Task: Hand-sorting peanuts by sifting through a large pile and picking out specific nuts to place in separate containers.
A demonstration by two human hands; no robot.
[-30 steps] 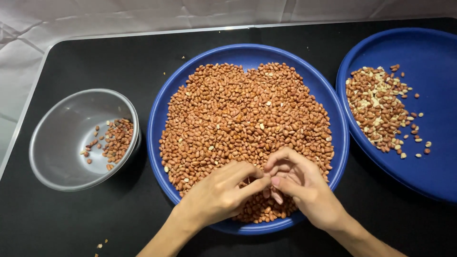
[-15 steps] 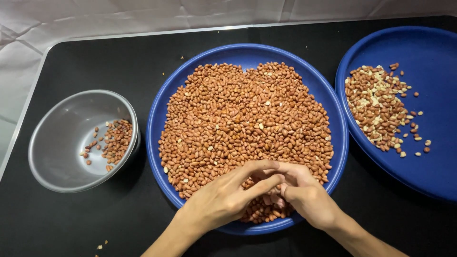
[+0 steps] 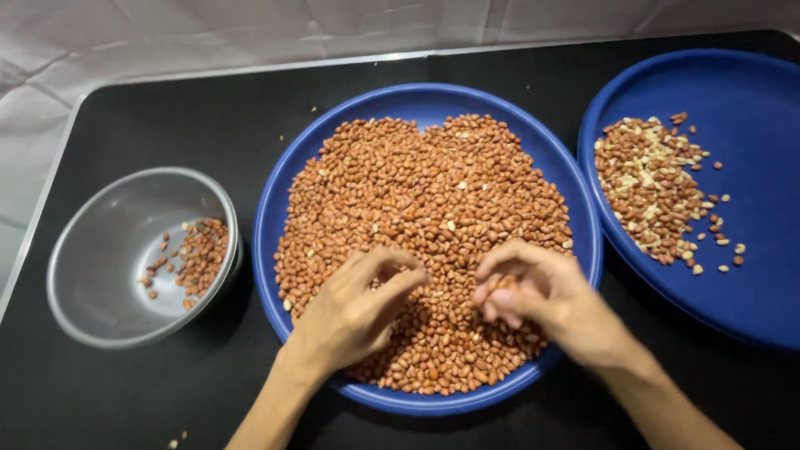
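We see a black table (image 3: 125,392) that carries everything. On its right side lies a big blue tray (image 3: 750,275) with a small heap of pale split peanuts (image 3: 654,196). In the middle stands a round blue plate (image 3: 417,100), filled with a wide layer of red-brown peanuts (image 3: 425,183). At the left is a grey metal bowl (image 3: 100,242) with a few peanuts (image 3: 196,258) against its right wall.

Both our hands are over the near part of the plate. The left hand (image 3: 354,312) rests on the peanuts with fingers curled loosely and half closed; we cannot tell if it grips anything. The right hand (image 3: 546,296) has its fingertips (image 3: 492,304) pinched together on some peanuts, just above the layer. The two hands are near but apart.
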